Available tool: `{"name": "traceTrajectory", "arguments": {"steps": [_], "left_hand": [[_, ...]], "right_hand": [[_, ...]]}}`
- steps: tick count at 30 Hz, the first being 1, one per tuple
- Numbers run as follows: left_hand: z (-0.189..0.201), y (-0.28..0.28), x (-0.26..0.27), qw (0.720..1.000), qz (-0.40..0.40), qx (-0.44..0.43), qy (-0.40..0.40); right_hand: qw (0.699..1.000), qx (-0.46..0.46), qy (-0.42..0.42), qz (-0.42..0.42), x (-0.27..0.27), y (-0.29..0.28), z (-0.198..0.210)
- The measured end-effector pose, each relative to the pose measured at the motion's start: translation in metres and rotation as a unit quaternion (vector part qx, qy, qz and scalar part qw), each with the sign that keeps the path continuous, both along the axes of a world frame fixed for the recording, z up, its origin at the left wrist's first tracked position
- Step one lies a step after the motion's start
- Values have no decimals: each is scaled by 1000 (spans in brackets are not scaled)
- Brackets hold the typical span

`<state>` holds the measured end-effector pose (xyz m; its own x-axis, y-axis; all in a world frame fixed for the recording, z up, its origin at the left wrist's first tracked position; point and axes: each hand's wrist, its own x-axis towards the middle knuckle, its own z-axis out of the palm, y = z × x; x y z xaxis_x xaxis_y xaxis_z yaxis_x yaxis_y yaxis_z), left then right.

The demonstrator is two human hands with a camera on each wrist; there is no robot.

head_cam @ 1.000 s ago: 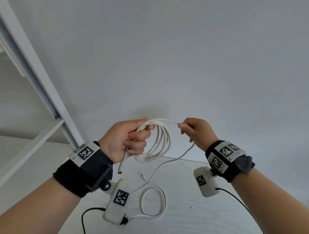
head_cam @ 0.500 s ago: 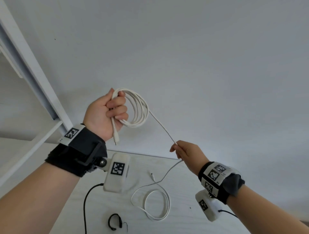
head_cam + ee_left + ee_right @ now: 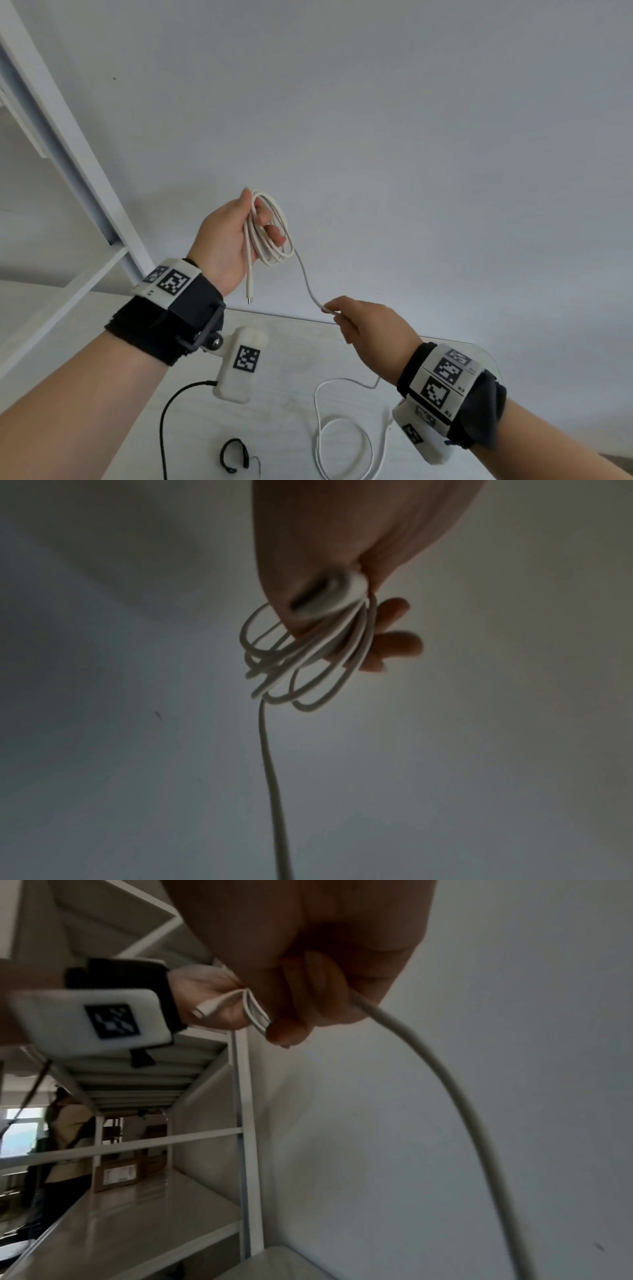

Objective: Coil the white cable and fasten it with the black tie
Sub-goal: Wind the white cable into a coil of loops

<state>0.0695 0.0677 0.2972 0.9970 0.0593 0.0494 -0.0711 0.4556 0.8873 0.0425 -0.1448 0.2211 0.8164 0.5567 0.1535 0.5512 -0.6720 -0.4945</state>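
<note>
I take the white counter [image 3: 281, 394] as my reference. On it, near its front edge, I see the black tie [image 3: 234, 460] lying curled in an open ring, with a thin black lead [image 3: 163, 431] running just to its left. To the right of the tie, a slack loop of the white cable [image 3: 270, 236] rests on the counter surface, partly behind my right wristband. A white shelf frame [image 3: 68, 164] rises off the counter's left side, and the right wrist view shows its shelves carrying cardboard boxes [image 3: 118, 1175] farther back. Above the counter, my left hand [image 3: 227, 245] is raised with fingers curled around several finished turns of cable, one plug end [image 3: 250, 294] dangling below the palm. From that bundle a single strand drops down and to the right to my right hand [image 3: 368, 329], which pinches it between thumb and fingertips, lower and closer to the counter than the left.
</note>
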Motion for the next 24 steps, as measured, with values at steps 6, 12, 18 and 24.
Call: {"name": "traceTrajectory", "arguments": {"steps": [6, 12, 18, 24], "left_hand": [[-2, -19, -12, 990, -9, 141, 13], [-11, -30, -19, 939, -40, 342, 11], [-13, -36, -29, 930, -80, 359, 9], [-22, -41, -35, 915, -126, 383, -8]], "right_hand": [[998, 0, -38, 50, -6, 13, 23], [993, 51, -90, 62, 0, 18, 42], [986, 83, -137, 49, 9, 19, 54], [982, 113, -148, -4, 18, 15, 63]]}}
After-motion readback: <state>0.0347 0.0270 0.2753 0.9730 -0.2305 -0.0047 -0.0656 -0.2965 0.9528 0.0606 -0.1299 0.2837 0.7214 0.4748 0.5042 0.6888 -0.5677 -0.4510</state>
